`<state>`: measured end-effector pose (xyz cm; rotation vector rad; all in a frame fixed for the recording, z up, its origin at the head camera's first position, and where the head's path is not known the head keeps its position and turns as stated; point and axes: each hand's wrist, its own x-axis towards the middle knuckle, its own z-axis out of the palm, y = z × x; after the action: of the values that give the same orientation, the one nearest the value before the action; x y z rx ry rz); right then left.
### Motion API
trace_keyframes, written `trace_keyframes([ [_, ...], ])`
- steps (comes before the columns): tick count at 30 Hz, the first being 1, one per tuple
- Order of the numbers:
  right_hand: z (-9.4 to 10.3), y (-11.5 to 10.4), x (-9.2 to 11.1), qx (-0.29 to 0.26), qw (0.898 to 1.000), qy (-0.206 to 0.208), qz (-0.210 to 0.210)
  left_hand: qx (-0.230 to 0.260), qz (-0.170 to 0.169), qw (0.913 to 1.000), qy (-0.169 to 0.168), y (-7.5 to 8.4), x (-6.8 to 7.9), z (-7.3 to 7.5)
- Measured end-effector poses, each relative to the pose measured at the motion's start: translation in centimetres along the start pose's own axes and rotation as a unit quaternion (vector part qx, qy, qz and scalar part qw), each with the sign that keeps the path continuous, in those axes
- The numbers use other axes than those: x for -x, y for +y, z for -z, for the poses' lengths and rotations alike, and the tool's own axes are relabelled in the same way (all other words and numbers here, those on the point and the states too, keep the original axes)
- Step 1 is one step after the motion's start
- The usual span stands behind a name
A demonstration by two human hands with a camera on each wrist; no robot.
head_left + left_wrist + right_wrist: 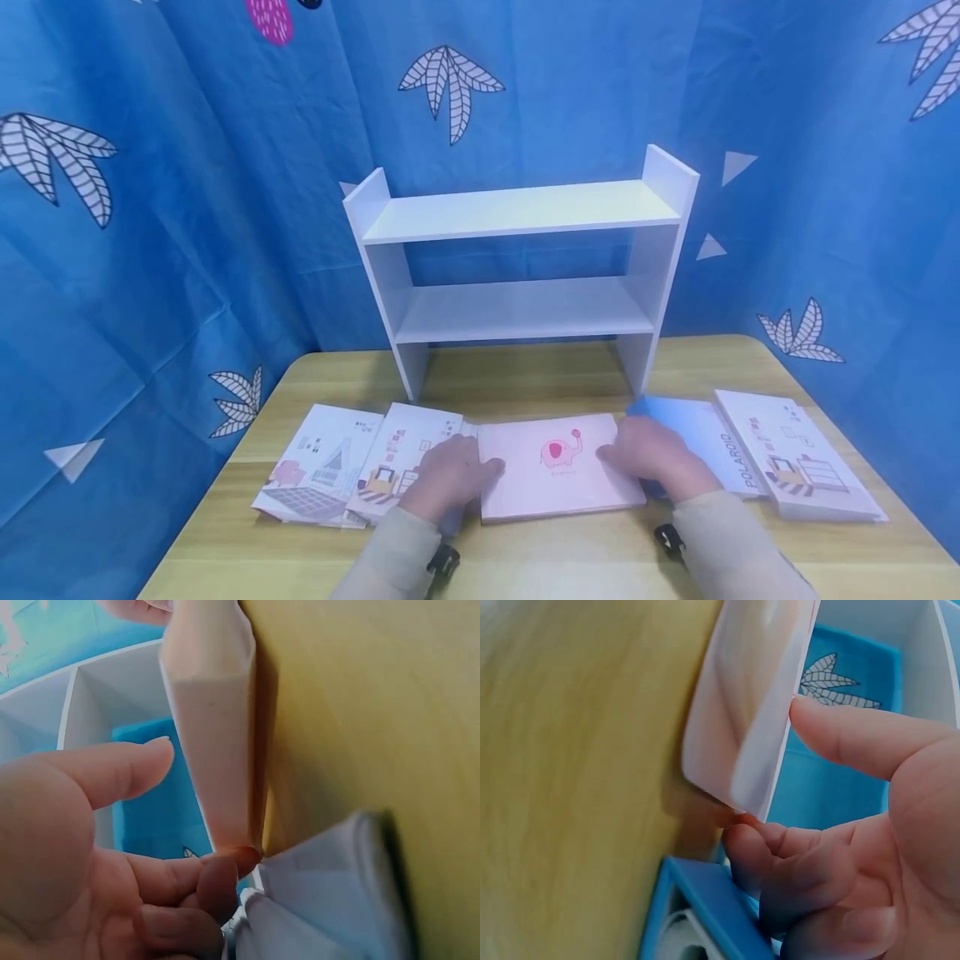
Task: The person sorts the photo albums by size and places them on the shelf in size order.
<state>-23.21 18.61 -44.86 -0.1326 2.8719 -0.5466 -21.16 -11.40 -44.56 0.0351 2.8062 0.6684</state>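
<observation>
A pink book [562, 468] with a red elephant on its cover lies flat, close over the tabletop, between both hands. My left hand [450, 475] is at its left side; the left wrist view shows fingertips at a corner of the spine [214, 757] and the thumb standing a little off the cover. On the right side, my right hand [651, 454] pinches the book's edge [739, 712], thumb on the cover and curled fingers at the corner. A white book [405, 454] sits just left of my left hand. Beside my right hand lies a blue book [701, 437] marked POLAROID.
Behind the books stands a white two-tier shelf [517, 308] with bare boards. Another white book [322, 467] lies at the far left, and one more white book [802, 458] at the right overlaps the blue one. Blue patterned curtains [525, 100] surround the wooden table [547, 567].
</observation>
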Motion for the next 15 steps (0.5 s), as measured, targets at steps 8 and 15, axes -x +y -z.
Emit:
trace_keyframes([
  [8, -0.1, 0.7, -0.9, -0.082, 0.997, -0.002, -0.002, 0.080, -0.024, 0.9964, 0.013, -1.0, -0.7, 0.8],
  [15, -0.3, 1.2, -0.9, -0.123, 0.992, 0.003, 0.022, 0.139, -0.058, 0.9886, 0.004, -2.3, -0.9, 0.8],
])
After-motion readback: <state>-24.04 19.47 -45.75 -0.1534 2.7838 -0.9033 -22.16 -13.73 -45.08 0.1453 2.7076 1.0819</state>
